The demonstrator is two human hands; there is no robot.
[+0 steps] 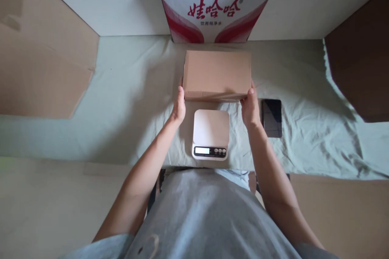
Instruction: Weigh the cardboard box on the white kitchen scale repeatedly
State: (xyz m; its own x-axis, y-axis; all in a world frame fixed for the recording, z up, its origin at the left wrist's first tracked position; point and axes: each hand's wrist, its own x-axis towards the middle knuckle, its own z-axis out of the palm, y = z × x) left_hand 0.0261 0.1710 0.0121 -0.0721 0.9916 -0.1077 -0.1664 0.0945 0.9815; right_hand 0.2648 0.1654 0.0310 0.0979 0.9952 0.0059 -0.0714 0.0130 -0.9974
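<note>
A plain brown cardboard box (217,72) is gripped between my two hands, just beyond a white digital kitchen scale (211,127). My left hand (179,106) presses on the box's left side, thumb up along the near corner. On the opposite side, my right hand (251,106) holds the near right corner, its thumb on the edge. Most fingers of both hands are hidden by the box. The scale's display is lit, but its digits are too small to read. Whether the box rests on the cloth or is lifted, I cannot tell.
A black smartphone (272,118) lies right of the scale on the pale green cloth (306,137). Behind the box stands a white and red carton (217,8) with Chinese lettering. Large cardboard pieces stand at left (45,52) and right (361,56).
</note>
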